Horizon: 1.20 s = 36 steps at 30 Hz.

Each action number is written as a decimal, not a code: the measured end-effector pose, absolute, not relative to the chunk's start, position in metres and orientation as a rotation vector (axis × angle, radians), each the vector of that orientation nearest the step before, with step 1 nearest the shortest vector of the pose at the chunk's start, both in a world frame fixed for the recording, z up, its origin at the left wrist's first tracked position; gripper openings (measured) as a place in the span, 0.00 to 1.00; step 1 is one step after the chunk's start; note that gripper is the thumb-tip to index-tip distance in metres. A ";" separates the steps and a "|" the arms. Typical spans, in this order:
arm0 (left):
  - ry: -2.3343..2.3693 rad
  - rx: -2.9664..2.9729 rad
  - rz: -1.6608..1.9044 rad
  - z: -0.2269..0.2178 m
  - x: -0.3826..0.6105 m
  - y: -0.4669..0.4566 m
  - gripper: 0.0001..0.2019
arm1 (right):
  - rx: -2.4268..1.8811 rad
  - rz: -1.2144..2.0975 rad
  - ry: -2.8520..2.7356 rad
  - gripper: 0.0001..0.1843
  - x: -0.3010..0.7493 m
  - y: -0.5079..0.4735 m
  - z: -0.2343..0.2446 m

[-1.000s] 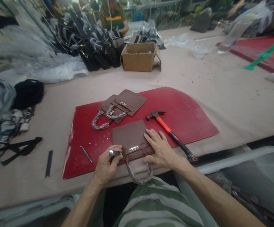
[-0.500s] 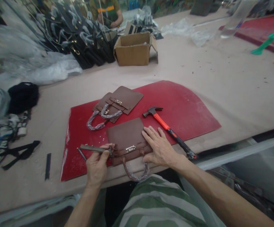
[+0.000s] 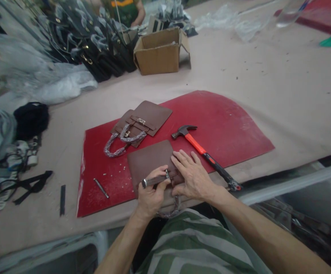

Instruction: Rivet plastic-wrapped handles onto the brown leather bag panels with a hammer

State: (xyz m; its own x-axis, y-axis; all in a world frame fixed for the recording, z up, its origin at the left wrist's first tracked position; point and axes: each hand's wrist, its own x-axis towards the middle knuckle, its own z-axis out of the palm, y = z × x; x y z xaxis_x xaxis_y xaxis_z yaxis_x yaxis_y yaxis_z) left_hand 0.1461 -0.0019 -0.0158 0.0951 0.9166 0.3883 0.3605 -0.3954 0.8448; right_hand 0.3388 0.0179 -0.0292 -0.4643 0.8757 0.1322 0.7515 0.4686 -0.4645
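Note:
My left hand (image 3: pixel 151 194) is closed around a metal punch (image 3: pixel 154 181), a grey bar with a wider crosspiece at its far end. That end is over the strap area of a brown leather bag panel (image 3: pixel 148 154), close to my right fingers; whether it touches the leather I cannot tell. Flat on the panel's right side lies my right hand (image 3: pixel 192 175), fingers spread. The panel's plastic-wrapped handle (image 3: pixel 169 214) hangs at the table edge, and its clasp is hidden by my left hand. A claw hammer (image 3: pixel 201 152) with an orange and black handle rests just right of the panel.
Beneath the work is a red board (image 3: pixel 225 125). More brown handled panels (image 3: pixel 154 114) lie behind, and a thin metal rod (image 3: pixel 101 188) is at left. Farther back stand a cardboard box (image 3: pixel 158 57), black bags (image 3: pixel 97 57) and a person (image 3: pixel 128 13).
My left hand has carried the punch rightward, from the panel's left edge to its strap area beside my right hand. The right hand stays flat. The camera view has shifted slightly.

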 end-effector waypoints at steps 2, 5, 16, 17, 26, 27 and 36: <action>1.252 1.843 1.282 -0.019 0.147 -0.001 0.05 | -1.363 0.493 -2.359 0.63 0.339 0.018 -0.031; 1.239 1.852 1.281 -0.023 0.147 -0.001 0.05 | -1.366 0.506 -2.353 0.62 0.339 0.018 -0.031; 1.245 1.886 1.250 -0.027 0.150 -0.001 0.05 | -1.372 0.501 -2.340 0.60 0.339 0.018 -0.030; 1.250 1.898 1.245 -0.027 0.151 -0.001 0.05 | -1.372 0.505 -2.339 0.60 0.339 0.018 -0.030; 1.296 2.053 1.186 -0.027 0.152 0.003 0.05 | -1.358 0.537 -2.324 0.60 0.339 0.019 -0.028; 1.289 2.074 1.187 -0.027 0.152 0.003 0.05 | -1.356 0.531 -2.326 0.59 0.339 0.019 -0.029; 1.386 2.126 1.318 -0.034 0.164 -0.010 0.07 | -1.374 0.494 -2.357 0.57 0.340 0.018 -0.027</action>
